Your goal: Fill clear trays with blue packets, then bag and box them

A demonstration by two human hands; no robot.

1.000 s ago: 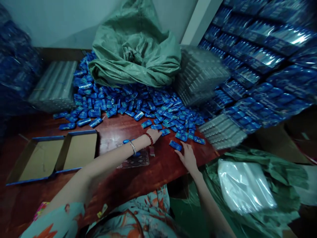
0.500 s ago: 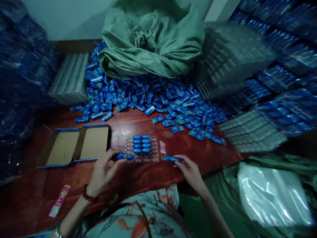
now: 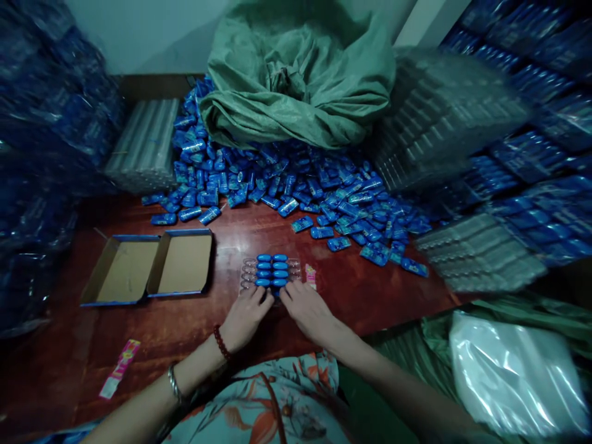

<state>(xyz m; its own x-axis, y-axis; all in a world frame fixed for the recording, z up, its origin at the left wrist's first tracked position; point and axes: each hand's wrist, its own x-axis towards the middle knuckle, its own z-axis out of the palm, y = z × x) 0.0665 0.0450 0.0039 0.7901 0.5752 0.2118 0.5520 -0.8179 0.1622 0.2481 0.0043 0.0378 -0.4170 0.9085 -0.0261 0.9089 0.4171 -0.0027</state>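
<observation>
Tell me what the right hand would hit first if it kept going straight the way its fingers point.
The right hand points up-left, its fingertips at the near edge of the clear tray. It would probably meet the blue packets already seated there first, though depth is hard to judge.

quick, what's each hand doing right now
Left hand: fingertips on near edge of clear tray; any grip cannot be told.
Right hand: fingertips at same tray's blue packets; grip cannot be told.

A dim room: pale wall behind a reddish wooden table (glossy top).
</observation>
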